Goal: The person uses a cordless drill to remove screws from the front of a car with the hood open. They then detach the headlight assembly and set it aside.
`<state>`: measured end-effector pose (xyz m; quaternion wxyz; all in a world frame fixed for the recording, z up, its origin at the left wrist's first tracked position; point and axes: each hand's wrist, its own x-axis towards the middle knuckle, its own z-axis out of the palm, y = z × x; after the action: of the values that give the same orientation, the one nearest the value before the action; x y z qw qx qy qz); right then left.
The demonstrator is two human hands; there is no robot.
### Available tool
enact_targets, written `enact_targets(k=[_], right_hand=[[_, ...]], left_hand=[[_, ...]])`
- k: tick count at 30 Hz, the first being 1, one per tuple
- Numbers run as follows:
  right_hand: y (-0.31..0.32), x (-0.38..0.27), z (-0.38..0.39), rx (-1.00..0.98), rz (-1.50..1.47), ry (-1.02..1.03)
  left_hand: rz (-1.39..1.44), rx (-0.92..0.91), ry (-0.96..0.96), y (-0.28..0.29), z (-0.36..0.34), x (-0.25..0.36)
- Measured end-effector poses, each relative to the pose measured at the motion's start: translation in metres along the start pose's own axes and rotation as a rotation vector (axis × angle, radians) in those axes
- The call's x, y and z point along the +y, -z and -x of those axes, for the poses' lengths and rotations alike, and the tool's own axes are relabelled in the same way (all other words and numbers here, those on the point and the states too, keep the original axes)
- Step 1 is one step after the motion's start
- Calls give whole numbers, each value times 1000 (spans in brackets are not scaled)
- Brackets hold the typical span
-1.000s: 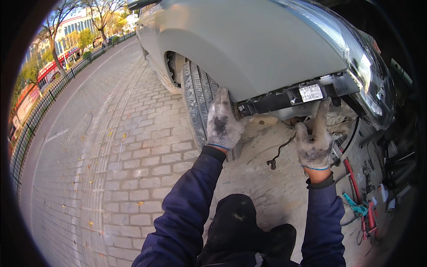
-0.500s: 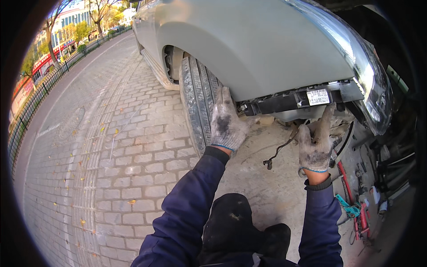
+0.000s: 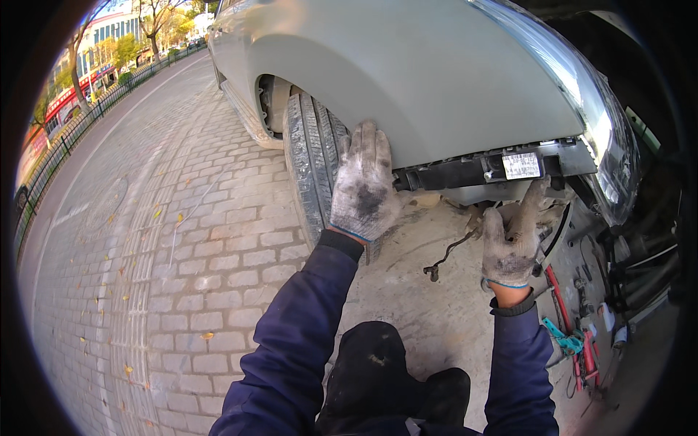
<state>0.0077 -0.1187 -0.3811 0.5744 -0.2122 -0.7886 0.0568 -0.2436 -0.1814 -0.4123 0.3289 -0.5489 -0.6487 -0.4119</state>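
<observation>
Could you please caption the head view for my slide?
Gloved left hand at a grey fender, right hand at the black strip beneath.

grey brick paving (image 3: 196,247) — black railing (image 3: 65,145), yellow-leaved trees (image 3: 125,49), bright daylight.

Your gloves (image 3: 363,190) look like matt knitted cloth — the fender (image 3: 414,87) smooth with a soft sheen, the headlight (image 3: 582,91) glossy, the strip (image 3: 454,173) dull plastic, the tyre (image 3: 311,152) grooved rubber, paving (image 3: 207,281) rough.

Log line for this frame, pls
left hand: fingers against gray fender | right hand: fingertip at black bracket's lower edge | tire: beside left hand
</observation>
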Motion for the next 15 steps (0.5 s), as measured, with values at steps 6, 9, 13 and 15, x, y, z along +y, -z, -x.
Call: enact_targets(k=[6,9,13,15], right_hand=[[-3,-6,-4,50,131,182],[7,-3,-6,5,24,53],[29,10,14,25,-5,47],[36,20,45,-15,-59,-90]], left_hand=[[-23,26,-28,-3,7,4],[-63,36,-32,-6,6,6],[-86,52,-39,-9,5,7],[-95,56,-30,-11,7,9]])
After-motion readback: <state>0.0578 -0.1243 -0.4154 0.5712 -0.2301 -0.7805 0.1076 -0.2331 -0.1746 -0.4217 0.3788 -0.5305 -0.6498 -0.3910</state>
